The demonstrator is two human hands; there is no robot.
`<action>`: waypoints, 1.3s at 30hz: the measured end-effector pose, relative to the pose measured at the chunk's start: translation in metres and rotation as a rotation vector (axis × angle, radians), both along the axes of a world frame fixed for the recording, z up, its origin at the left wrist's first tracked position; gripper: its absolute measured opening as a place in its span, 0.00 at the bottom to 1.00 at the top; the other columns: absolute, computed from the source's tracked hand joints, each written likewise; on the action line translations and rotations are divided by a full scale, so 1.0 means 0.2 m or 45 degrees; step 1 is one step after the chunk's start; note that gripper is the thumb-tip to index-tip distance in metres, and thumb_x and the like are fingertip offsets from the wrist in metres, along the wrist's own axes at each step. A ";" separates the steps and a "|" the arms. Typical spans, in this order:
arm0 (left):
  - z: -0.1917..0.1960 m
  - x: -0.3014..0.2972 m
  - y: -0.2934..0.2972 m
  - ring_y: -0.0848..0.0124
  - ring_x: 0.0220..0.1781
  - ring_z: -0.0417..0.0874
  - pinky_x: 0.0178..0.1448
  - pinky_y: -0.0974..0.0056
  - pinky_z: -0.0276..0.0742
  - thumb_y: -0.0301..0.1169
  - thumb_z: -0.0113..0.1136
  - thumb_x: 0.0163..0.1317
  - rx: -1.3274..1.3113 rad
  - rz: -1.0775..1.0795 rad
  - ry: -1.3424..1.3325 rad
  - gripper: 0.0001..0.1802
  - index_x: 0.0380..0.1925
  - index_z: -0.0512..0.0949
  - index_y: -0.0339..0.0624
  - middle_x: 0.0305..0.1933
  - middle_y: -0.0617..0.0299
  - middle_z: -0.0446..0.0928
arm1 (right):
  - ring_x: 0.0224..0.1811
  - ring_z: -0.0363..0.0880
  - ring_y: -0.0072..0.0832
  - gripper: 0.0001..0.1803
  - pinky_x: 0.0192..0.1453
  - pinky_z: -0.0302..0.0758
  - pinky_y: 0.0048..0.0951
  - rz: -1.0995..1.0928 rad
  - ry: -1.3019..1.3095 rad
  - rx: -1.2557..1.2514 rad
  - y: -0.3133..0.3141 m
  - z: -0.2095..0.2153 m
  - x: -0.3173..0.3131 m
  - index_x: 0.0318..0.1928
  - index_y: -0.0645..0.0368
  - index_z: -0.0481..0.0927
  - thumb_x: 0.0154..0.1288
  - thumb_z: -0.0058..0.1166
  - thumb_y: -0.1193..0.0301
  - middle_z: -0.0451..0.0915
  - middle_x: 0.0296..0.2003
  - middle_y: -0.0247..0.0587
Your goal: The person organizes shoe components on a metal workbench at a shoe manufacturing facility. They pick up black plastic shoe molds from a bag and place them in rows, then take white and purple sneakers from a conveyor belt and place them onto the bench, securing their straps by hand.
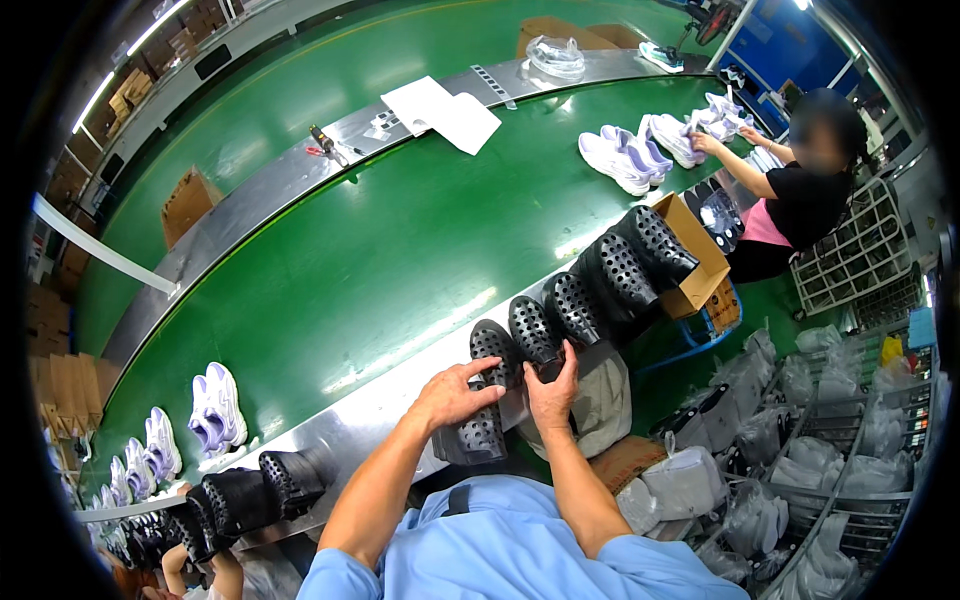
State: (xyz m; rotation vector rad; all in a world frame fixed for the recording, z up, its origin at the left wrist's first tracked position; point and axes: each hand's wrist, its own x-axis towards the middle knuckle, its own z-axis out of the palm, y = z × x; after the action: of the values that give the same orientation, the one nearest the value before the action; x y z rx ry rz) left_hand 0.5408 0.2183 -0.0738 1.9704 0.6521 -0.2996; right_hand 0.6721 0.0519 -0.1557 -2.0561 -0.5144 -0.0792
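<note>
Several black shoe-shaped forms with round holes stand in a row along the near metal edge of the conveyor. My left hand [455, 396] has thumb and forefinger around the near end of one black perforated shoe form [489, 341]. Below that hand, another perforated form [483, 436] hangs toward my body. With thumb and fingers on either side, my right hand [552, 388] grips the near end of the adjoining form [531, 326]. More of these forms [622, 268] continue to the right. The undersides of my fingers are partly hidden.
White and lilac sneakers [612, 160] sit on the green conveyor belt [380, 250], with more pairs [217, 408] at left. An open cardboard box [700, 270] adjoins the forms. A co-worker [810, 190] handles sneakers at right. Racks with plastic-wrapped items [805, 465] stand close by.
</note>
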 end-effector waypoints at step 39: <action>0.14 -0.47 -0.08 0.70 0.55 0.76 0.65 0.60 0.72 0.50 0.60 0.74 -0.541 0.750 -0.594 0.45 0.83 0.54 0.50 0.57 0.57 0.78 | 0.64 0.77 0.34 0.49 0.68 0.75 0.38 1.123 1.729 0.055 0.18 0.69 -0.36 0.82 0.59 0.53 0.68 0.69 0.65 0.71 0.68 0.57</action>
State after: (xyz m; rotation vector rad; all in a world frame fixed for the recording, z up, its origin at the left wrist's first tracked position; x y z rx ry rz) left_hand 0.4470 0.2029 -0.0464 1.3009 0.7502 0.3511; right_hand 0.6008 0.0876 -0.0168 -1.2369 -0.4419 1.6480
